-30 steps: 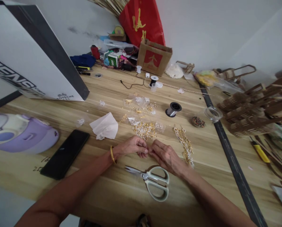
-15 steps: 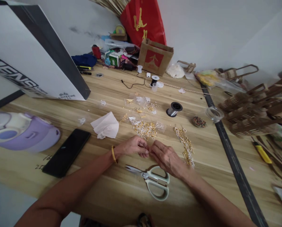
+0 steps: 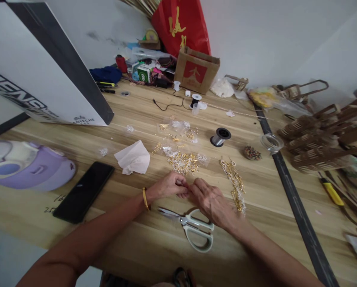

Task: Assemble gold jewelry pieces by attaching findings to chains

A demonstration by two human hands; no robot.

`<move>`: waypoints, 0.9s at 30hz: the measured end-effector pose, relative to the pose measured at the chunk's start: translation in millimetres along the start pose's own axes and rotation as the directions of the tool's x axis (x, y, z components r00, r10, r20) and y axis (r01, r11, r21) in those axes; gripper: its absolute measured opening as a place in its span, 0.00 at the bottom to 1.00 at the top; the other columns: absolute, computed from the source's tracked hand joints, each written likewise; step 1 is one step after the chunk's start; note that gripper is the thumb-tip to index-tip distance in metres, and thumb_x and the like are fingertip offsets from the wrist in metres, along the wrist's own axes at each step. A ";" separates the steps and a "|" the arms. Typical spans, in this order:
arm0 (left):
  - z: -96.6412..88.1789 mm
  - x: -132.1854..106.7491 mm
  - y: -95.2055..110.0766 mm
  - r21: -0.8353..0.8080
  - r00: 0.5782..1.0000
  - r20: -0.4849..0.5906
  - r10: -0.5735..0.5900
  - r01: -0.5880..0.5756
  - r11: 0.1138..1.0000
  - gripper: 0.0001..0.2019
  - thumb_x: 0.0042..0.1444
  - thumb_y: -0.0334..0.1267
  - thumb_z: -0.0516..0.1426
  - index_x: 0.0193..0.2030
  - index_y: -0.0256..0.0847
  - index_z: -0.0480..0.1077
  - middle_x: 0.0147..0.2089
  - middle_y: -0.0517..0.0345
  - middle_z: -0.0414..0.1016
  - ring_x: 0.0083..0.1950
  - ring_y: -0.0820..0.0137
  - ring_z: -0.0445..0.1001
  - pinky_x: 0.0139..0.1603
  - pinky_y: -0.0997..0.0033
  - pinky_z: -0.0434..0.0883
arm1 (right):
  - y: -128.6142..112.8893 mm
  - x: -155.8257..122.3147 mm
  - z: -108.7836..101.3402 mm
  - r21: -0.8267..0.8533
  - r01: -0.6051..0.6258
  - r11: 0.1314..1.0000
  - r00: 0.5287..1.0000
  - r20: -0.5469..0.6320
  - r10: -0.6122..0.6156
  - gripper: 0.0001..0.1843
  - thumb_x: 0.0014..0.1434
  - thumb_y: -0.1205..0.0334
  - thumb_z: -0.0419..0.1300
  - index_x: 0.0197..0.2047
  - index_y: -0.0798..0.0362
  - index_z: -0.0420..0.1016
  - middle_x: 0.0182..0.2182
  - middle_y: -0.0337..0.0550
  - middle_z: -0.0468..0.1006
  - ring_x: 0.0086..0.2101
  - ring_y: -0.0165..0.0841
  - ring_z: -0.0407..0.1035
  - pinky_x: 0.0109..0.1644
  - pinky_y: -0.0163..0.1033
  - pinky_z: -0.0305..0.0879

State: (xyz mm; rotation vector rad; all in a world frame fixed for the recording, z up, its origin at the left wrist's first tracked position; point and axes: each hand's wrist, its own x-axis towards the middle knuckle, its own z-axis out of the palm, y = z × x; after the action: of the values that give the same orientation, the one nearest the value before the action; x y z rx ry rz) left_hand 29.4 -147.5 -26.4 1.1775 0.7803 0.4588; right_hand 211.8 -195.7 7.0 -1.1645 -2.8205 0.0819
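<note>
My left hand point(image 3: 173, 185) and my right hand point(image 3: 206, 198) meet fingertip to fingertip over the wooden table. Both are closed in a pinch; whatever lies between the fingers is too small to make out. Just beyond them is a heap of gold and silver beads point(image 3: 183, 162). Scissors point(image 3: 193, 225) with pale green handles lie on the table below my hands, blades pointing left. To the right of my right hand, a bundle of gold and silver beaded strands point(image 3: 234, 183) is laid out. Several small clear bags of findings point(image 3: 175, 126) lie behind the heap.
A wire spool point(image 3: 220, 137) and a pile of dark mixed beads point(image 3: 252, 153) stand to the right. On the left are a white tissue point(image 3: 132, 158), a black phone point(image 3: 84, 192), a purple appliance point(image 3: 38, 167) and a tall box point(image 3: 47, 63). Woven baskets point(image 3: 312, 135) crowd the right side.
My fingers have shifted slightly and remain pinched together. The scissors, the beads and the beaded strands lie as before.
</note>
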 end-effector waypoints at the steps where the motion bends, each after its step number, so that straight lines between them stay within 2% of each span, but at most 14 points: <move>1: 1.4 -0.2 0.0 0.000 1.000 -0.016 0.005 -0.005 1.000 0.12 0.43 0.40 0.64 0.25 0.32 0.70 0.23 0.58 0.74 0.25 0.75 0.71 0.29 0.75 0.69 | -0.7 -0.3 -0.1 -0.009 -0.010 1.000 1.000 0.001 0.010 0.07 0.63 0.69 0.51 0.45 0.57 0.66 0.34 0.46 0.67 0.31 0.32 0.63 0.26 0.35 0.59; 7: 7.8 -1.2 0.0 0.004 0.996 -0.067 0.059 -0.059 0.998 0.12 0.44 0.39 0.63 0.24 0.33 0.67 0.22 0.60 0.72 0.25 0.76 0.70 0.28 0.76 0.66 | -3.9 0.9 -0.9 0.025 -0.047 0.999 0.999 -0.010 0.048 0.10 0.61 0.72 0.52 0.47 0.57 0.65 0.34 0.47 0.67 0.32 0.34 0.63 0.27 0.35 0.60; 11: 8.9 -1.0 0.5 0.033 0.993 -0.093 0.074 -0.071 0.997 0.11 0.46 0.38 0.62 0.25 0.33 0.67 0.22 0.60 0.71 0.25 0.76 0.69 0.28 0.76 0.65 | -0.9 1.8 5.0 0.098 -0.076 0.992 0.996 -0.048 0.081 0.06 0.63 0.69 0.52 0.43 0.56 0.67 0.34 0.46 0.67 0.31 0.33 0.64 0.27 0.35 0.60; 14: 7.5 1.1 -3.1 0.031 0.991 -0.110 0.069 -0.066 0.997 0.11 0.44 0.37 0.63 0.26 0.33 0.67 0.23 0.60 0.71 0.26 0.76 0.69 0.28 0.76 0.65 | 2.5 3.9 8.3 0.215 -0.097 0.972 0.990 -0.075 0.115 0.06 0.64 0.66 0.50 0.42 0.56 0.67 0.33 0.46 0.67 0.30 0.32 0.65 0.30 0.34 0.62; 17: 5.0 3.8 -7.9 -0.001 0.987 -0.129 0.091 -0.092 0.996 0.11 0.42 0.37 0.64 0.25 0.33 0.66 0.24 0.60 0.71 0.26 0.75 0.70 0.28 0.76 0.66 | 5.3 7.2 7.4 0.402 -0.090 0.911 0.979 -0.131 0.155 0.07 0.64 0.65 0.49 0.40 0.55 0.67 0.33 0.45 0.68 0.31 0.31 0.66 0.32 0.34 0.64; 20: 3.6 4.0 -6.6 0.033 0.973 -0.187 0.135 -0.132 0.991 0.10 0.41 0.35 0.64 0.26 0.33 0.67 0.24 0.61 0.71 0.26 0.77 0.69 0.29 0.78 0.66 | 8.3 9.8 4.3 0.627 -0.096 0.773 0.954 -0.164 0.252 0.05 0.63 0.62 0.53 0.37 0.55 0.67 0.31 0.43 0.70 0.30 0.29 0.66 0.32 0.33 0.63; 23: 4.3 0.8 1.8 0.044 0.965 -0.222 0.142 -0.135 0.990 0.10 0.42 0.35 0.64 0.28 0.33 0.68 0.24 0.61 0.71 0.26 0.77 0.69 0.29 0.78 0.65 | 12.7 11.1 3.8 0.807 -0.148 0.572 0.931 -0.082 0.357 0.09 0.62 0.57 0.54 0.38 0.55 0.68 0.30 0.41 0.72 0.29 0.29 0.66 0.29 0.31 0.61; 27: 6.6 -3.2 12.1 -0.019 0.967 -0.215 0.135 -0.143 0.990 0.09 0.44 0.35 0.63 0.28 0.33 0.68 0.24 0.58 0.73 0.27 0.75 0.71 0.32 0.76 0.68 | 18.5 13.3 12.4 0.943 -0.179 0.280 0.886 0.031 0.462 0.15 0.62 0.51 0.53 0.38 0.55 0.67 0.26 0.39 0.71 0.26 0.28 0.64 0.27 0.32 0.59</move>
State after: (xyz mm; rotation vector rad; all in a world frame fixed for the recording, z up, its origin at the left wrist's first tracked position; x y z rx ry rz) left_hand 33.2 -149.8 -13.0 1.1669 0.8735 0.7218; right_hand 214.1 -173.4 -6.0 -1.2029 -1.6271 1.2984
